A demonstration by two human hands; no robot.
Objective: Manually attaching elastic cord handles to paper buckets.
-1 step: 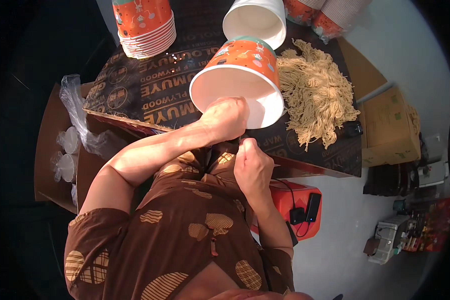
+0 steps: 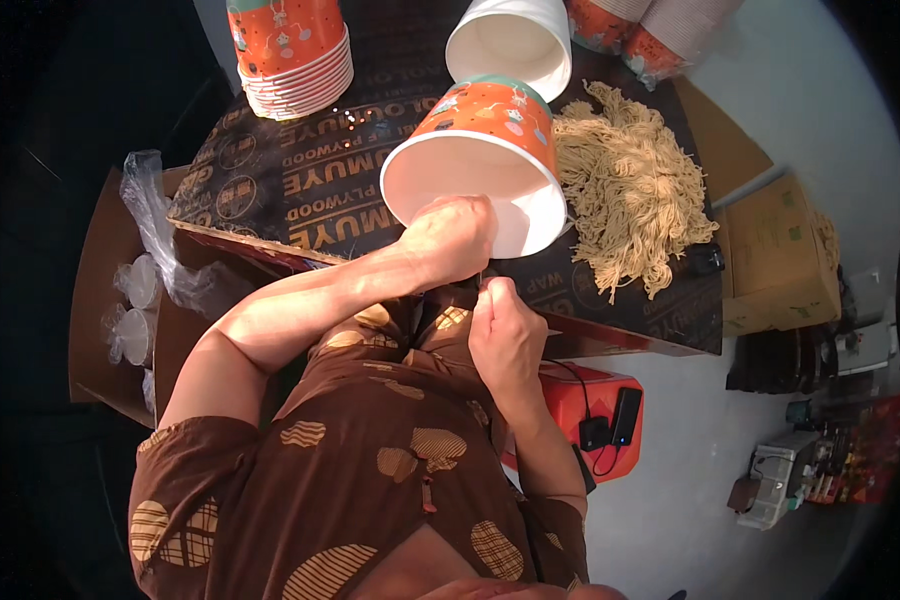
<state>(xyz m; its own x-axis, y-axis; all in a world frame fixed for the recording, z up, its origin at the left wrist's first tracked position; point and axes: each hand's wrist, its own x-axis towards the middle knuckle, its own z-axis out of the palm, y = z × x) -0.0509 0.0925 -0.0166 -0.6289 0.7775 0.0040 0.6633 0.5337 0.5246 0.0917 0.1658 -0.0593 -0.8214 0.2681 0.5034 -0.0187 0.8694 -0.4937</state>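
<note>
An orange paper bucket [image 2: 500, 115] with a green base lies tipped, its white mouth facing me. My left hand [image 2: 452, 236] is closed in front of the lower rim; whether it touches the rim I cannot tell. Just below and to the right, my right hand [image 2: 505, 325] is closed in a pinch near the table's front edge. A thin dark sliver shows between the two hands, too small to name. Right of the bucket lies a heap of cream yarn-like strands [image 2: 635, 190]. Behind the bucket another white-lined bucket [image 2: 515, 50] is tipped toward me.
A stack of orange buckets [image 2: 290, 50] stands at the table's far left, with more wrapped stacks [image 2: 660, 45] at the far right. A carton with plastic wrap [image 2: 160, 240] is at left, a cardboard box [image 2: 780, 255] at right. A red stool [image 2: 620, 455] holds a black device with cables.
</note>
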